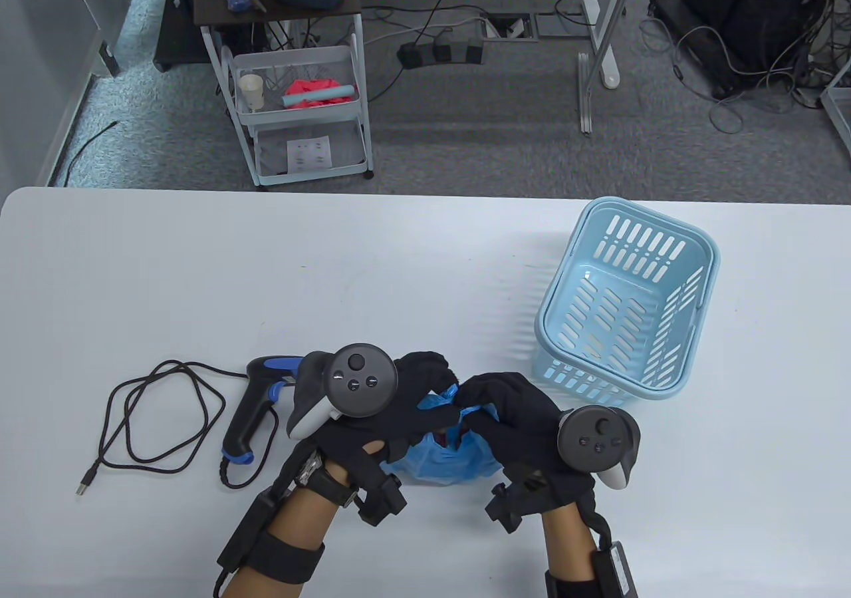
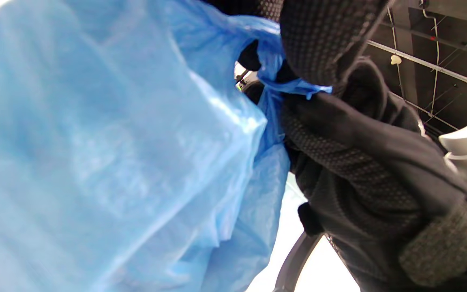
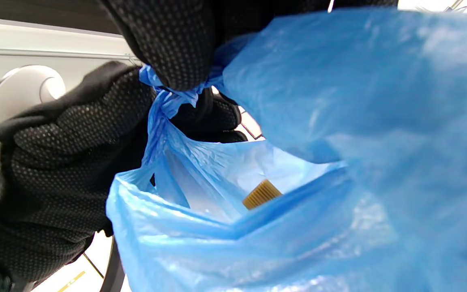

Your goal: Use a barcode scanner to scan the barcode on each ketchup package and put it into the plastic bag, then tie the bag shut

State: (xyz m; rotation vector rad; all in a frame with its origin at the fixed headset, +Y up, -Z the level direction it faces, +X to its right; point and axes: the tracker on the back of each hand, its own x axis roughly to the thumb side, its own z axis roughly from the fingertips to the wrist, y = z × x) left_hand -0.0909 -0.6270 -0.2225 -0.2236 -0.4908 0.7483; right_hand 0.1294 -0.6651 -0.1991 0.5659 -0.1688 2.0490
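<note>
The blue plastic bag (image 1: 444, 459) sits on the table near the front edge, between both hands. My left hand (image 1: 415, 392) and my right hand (image 1: 482, 402) each pinch a twisted handle of the bag (image 2: 286, 83) above its mouth, fingertips nearly meeting. In the right wrist view the handles cross in a twist (image 3: 172, 99) under my fingers (image 3: 176, 48). A yellow ribbed cap (image 3: 262, 194) of a ketchup package shows inside the bag; red shows through its mouth in the table view. The black and blue barcode scanner (image 1: 256, 405) lies to the left of my left hand.
A light blue slotted basket (image 1: 625, 302) stands to the right, just beyond my right hand. The scanner's black cable (image 1: 156, 418) loops across the table at the left. A white wire cart (image 1: 299, 112) stands on the floor behind the table.
</note>
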